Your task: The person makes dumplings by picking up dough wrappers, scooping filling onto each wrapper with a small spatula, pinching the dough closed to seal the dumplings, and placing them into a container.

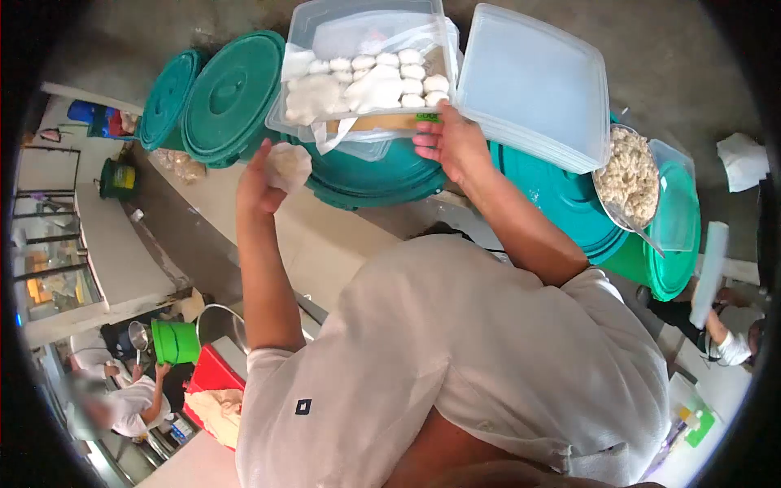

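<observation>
Our left hand, beside the clear bin, grasps a pale disc, best held lightly | right hand: at bin's near edge, grip uncertain

Single head-worn view, facing forward and down, chest near.

- bright green bucket, lower left, with a co-worker's hand at it
- red container holding pale stuff
- two round teal lids, upper left
- dark green bucket, far left
- white bag, right
- second co-worker, right edge
</observation>
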